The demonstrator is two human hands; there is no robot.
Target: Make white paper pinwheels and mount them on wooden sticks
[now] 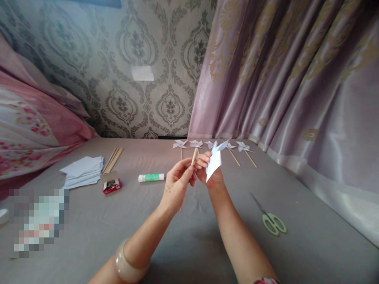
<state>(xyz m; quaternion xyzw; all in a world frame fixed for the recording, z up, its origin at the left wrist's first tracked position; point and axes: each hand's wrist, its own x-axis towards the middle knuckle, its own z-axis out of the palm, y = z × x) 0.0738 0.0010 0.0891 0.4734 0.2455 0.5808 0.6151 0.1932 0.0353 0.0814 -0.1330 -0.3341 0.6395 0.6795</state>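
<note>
My left hand (181,178) is closed around a thin wooden stick (194,156), its top end poking up above the thumb. Close beside it, my right hand (207,167) pinches a white paper pinwheel (215,161), whose blades fan out past the fingers. The two hands nearly touch in front of me, above the table. Whether a pin joins the pinwheel to the stick is hidden by my fingers. Behind my hands lies a row of several finished pinwheels on sticks, one of them a pinwheel (244,147) at the right end.
On the grey cloth (118,236) lie a stack of white paper (84,171), several wooden sticks (113,160), a small red box of pins (111,185) and a green-and-white glue stick (151,178). Green-handled scissors (274,223) rest at right. A curtain (266,79) hangs along the right side.
</note>
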